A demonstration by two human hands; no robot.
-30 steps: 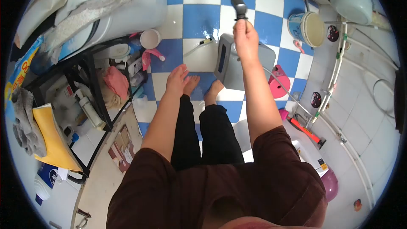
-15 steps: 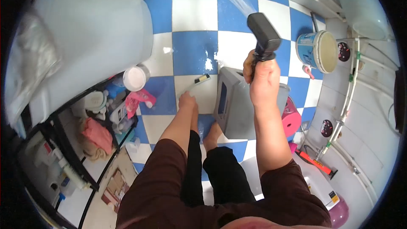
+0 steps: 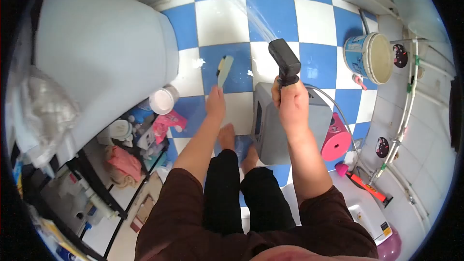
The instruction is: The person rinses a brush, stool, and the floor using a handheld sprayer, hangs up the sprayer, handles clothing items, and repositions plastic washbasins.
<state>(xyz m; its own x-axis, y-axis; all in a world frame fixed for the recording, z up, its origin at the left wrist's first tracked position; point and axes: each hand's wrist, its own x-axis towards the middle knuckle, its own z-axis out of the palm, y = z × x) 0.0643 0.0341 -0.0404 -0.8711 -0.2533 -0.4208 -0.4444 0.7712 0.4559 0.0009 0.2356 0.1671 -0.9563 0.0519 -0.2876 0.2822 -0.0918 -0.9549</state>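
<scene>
My left hand (image 3: pixel 216 101) is closed round the handle of a pale brush (image 3: pixel 225 71), whose head is raised and points away from me over a blue tile. The fingers of my right hand (image 3: pixel 293 102) wrap round a black spray head (image 3: pixel 285 59). Water (image 3: pixel 251 13) shoots from it up and to the left, towards the far wall. A grey stool (image 3: pixel 275 125) stands on the wet blue and white floor (image 3: pixel 224 24), just below and beside my right hand.
A large pale grey appliance (image 3: pixel 106 43) fills the upper left, with a white tub (image 3: pixel 163 100) and a cluttered shelf below it. At the right are a bucket (image 3: pixel 379 59), a pink round object (image 3: pixel 337 141), wall pipes (image 3: pixel 411 92) and a hose (image 3: pixel 333 102). My bare feet are near the stool.
My left hand, open at first, reached down to the brush on the floor, took hold of it and lifted it. My right hand has moved with the spray head, which still runs.
</scene>
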